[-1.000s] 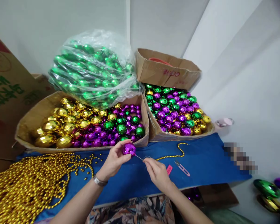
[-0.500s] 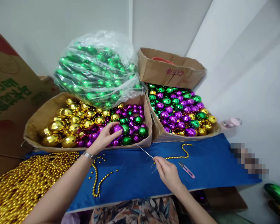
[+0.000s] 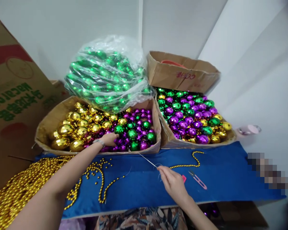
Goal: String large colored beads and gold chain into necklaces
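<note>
My left hand (image 3: 109, 139) reaches into the left cardboard box (image 3: 43, 131), among shiny faceted purple balls (image 3: 124, 148) and next to a green ball (image 3: 132, 134). Its fingertips dip between the balls and are hidden, so I cannot tell whether they grip one. Over the blue cloth (image 3: 144, 188), my right hand (image 3: 172, 182) pinches a long thin needle (image 3: 147, 160), its point aimed up and left toward the box's front edge. Fine thread loops beside the right fingers. A short string of gold beads (image 3: 186, 165) lies just beyond that hand.
Pink thread snips (image 3: 198, 180) lie right of my right hand. Gold bead strands (image 3: 24, 182) heap at the left. A bag of green balls (image 3: 105, 76) rests on the left box; a second box (image 3: 168, 142) of mixed balls stands right. A tall carton (image 3: 12, 80) is far left.
My left hand has let go of the purple ball it held and now reaches down into the pile. The right hand keeps the needle nearly in place. The view has shifted slightly.
</note>
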